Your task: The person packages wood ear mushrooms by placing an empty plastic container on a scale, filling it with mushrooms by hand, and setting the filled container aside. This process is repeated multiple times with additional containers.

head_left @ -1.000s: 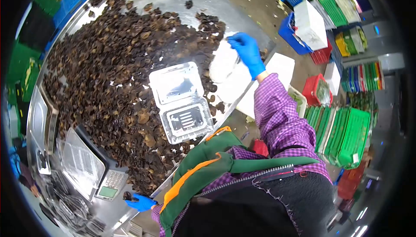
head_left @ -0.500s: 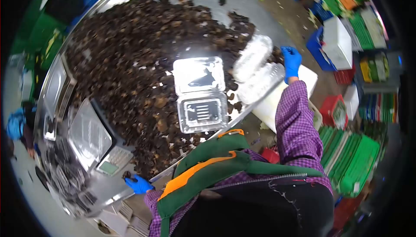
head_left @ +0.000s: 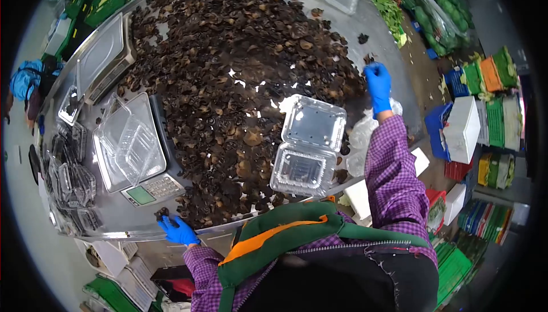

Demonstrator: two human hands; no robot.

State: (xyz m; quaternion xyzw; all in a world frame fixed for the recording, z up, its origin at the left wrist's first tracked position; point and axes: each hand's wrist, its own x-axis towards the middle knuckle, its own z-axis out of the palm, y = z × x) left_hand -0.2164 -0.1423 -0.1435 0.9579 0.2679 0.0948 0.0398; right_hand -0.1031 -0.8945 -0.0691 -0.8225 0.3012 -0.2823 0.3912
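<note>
Dark brown wood ear mushrooms [head_left: 228, 83] are heaped across a metal table [head_left: 394, 55]. My right hand [head_left: 378, 86], in a blue glove, is at the heap's right edge with fingers curled in a pinch, a small dark piece [head_left: 369, 59] at their tips. At the table's near left edge, my gloved left hand [head_left: 178, 231] has its fingers closed around another dark piece [head_left: 162, 214]. An open clear clamshell box [head_left: 304, 169] rests on the heap between my hands. Clear plastic packaging [head_left: 359, 135] lies partly hidden behind my right forearm.
A digital scale [head_left: 151, 189] bearing a clear box [head_left: 137, 146] stands left of the heap, a second scale [head_left: 105, 55] beyond it. Clear boxes [head_left: 71, 180] pile up on the far left. Another person [head_left: 31, 83] is at the left. Crates [head_left: 496, 121] stand on the right.
The view has turned and shifted. My right hand has moved farther out, past the clear packaging to the heap's right edge. My left hand stays near the table's edge by the scale.
</note>
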